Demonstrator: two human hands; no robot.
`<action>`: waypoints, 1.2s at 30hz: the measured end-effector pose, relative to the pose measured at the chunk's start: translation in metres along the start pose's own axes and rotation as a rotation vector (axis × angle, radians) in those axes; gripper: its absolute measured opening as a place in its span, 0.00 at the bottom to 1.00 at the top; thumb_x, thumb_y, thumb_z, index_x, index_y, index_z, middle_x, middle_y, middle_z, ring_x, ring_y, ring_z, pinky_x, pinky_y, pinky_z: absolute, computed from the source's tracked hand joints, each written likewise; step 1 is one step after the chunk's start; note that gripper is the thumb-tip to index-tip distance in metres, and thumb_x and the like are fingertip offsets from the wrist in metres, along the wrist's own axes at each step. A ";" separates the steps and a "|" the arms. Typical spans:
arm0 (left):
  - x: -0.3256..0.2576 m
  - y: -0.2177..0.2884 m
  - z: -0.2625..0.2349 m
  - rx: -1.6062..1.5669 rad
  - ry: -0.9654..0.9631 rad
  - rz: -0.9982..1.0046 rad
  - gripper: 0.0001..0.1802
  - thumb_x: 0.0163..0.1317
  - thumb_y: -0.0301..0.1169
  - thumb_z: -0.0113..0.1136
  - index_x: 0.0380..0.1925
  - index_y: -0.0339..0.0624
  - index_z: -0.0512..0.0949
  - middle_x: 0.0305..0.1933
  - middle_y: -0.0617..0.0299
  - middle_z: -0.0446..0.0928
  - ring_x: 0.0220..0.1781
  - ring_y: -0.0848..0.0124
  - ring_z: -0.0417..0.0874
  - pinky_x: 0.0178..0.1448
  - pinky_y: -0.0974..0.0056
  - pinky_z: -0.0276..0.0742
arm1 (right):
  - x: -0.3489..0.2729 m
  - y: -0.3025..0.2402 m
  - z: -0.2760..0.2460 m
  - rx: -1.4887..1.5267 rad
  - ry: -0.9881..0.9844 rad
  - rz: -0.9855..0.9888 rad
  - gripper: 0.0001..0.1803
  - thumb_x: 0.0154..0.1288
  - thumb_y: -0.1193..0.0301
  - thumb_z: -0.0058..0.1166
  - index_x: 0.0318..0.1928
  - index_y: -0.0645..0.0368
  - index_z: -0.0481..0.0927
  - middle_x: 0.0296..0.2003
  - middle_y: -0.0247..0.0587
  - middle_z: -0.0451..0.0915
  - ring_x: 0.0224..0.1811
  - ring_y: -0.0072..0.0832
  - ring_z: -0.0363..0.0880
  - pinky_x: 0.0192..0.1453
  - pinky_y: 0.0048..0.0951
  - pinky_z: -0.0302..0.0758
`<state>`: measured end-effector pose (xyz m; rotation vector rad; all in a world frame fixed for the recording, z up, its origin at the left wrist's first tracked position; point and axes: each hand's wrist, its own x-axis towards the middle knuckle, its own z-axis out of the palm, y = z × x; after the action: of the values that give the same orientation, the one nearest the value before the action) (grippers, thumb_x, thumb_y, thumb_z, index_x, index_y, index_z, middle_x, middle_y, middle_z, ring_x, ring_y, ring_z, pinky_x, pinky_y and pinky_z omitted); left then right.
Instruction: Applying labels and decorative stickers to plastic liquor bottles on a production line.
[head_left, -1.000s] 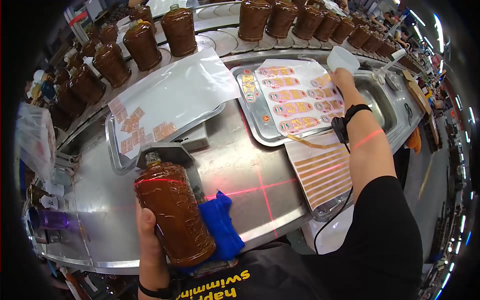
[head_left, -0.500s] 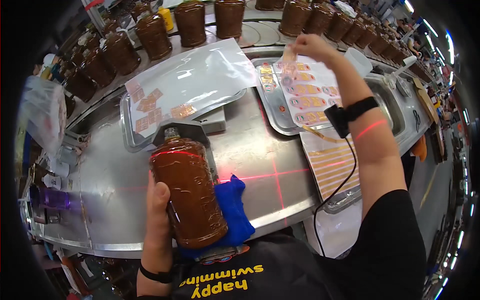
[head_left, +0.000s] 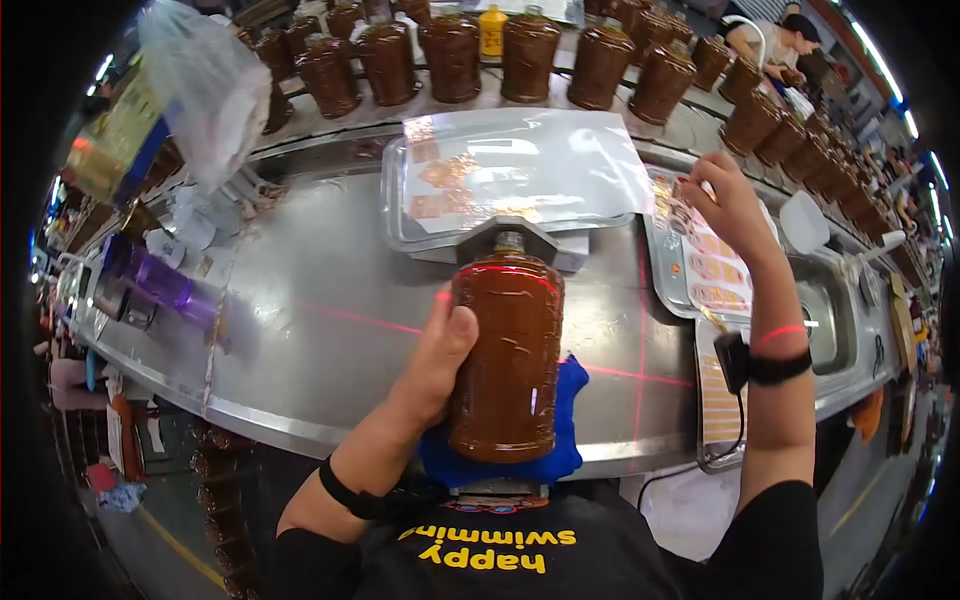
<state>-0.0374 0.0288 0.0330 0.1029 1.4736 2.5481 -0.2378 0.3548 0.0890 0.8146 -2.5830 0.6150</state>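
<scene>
A brown glass bottle with a bare threaded neck lies tilted back in front of me, its neck resting in a dark angular holder. Beneath its lower end is a blue cloth. My left hand grips the bottle's left side, thumb on the glass; its other fingers are mostly hidden behind. To the right, my right hand is pinched closed at the upper end of a sheet of gold and red labels, with a clear label at its fingertips. That sheet lies on a metal tray.
Several brown bottles line the far side. A tray holds a white sheet with copper-coloured labels. A sink is at right, a plastic bag at left. Red laser lines cross the steel table. A co-worker is far right.
The view has swung left, so the bottle and trays appear further right. The clear label that stood raised in my right hand is now lower, close to the sheet. My left hand stays on the bottle.
</scene>
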 end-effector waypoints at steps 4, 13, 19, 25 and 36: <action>0.001 0.004 0.004 -0.041 -0.020 -0.049 0.37 0.69 0.55 0.52 0.66 0.42 0.56 0.60 0.53 0.71 0.59 0.67 0.77 0.60 0.60 0.77 | -0.018 -0.083 -0.042 0.215 -0.018 -0.057 0.08 0.63 0.73 0.59 0.34 0.64 0.75 0.42 0.43 0.76 0.43 0.36 0.76 0.50 0.31 0.71; 0.002 0.000 -0.002 -0.105 -0.053 0.063 0.41 0.71 0.53 0.49 0.71 0.39 0.48 0.65 0.50 0.67 0.63 0.65 0.74 0.64 0.59 0.73 | -0.017 -0.187 -0.038 0.676 -0.165 -0.204 0.06 0.64 0.74 0.57 0.35 0.63 0.75 0.48 0.41 0.74 0.46 0.22 0.71 0.50 0.25 0.68; -0.022 -0.001 0.008 0.388 0.033 0.256 0.53 0.62 0.41 0.63 0.73 0.31 0.38 0.73 0.43 0.52 0.74 0.57 0.57 0.75 0.56 0.53 | -0.027 -0.187 0.033 0.600 -0.162 -0.073 0.07 0.64 0.72 0.60 0.34 0.61 0.75 0.44 0.40 0.75 0.48 0.31 0.75 0.53 0.30 0.71; -0.029 -0.006 0.003 0.472 0.043 0.262 0.53 0.61 0.40 0.64 0.73 0.31 0.38 0.72 0.42 0.52 0.74 0.57 0.58 0.75 0.57 0.55 | -0.032 -0.190 0.045 0.620 -0.129 -0.021 0.10 0.64 0.70 0.61 0.33 0.62 0.74 0.43 0.42 0.77 0.46 0.32 0.75 0.52 0.31 0.72; -0.025 -0.004 0.003 0.375 0.026 0.263 0.51 0.63 0.36 0.62 0.73 0.31 0.38 0.72 0.43 0.54 0.73 0.58 0.60 0.74 0.57 0.56 | -0.031 -0.190 0.050 0.664 -0.099 0.008 0.10 0.65 0.70 0.61 0.32 0.61 0.73 0.42 0.41 0.77 0.44 0.30 0.75 0.52 0.29 0.72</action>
<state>-0.0116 0.0280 0.0321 0.3391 2.0544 2.4310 -0.1083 0.2033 0.0890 1.0420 -2.4717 1.5099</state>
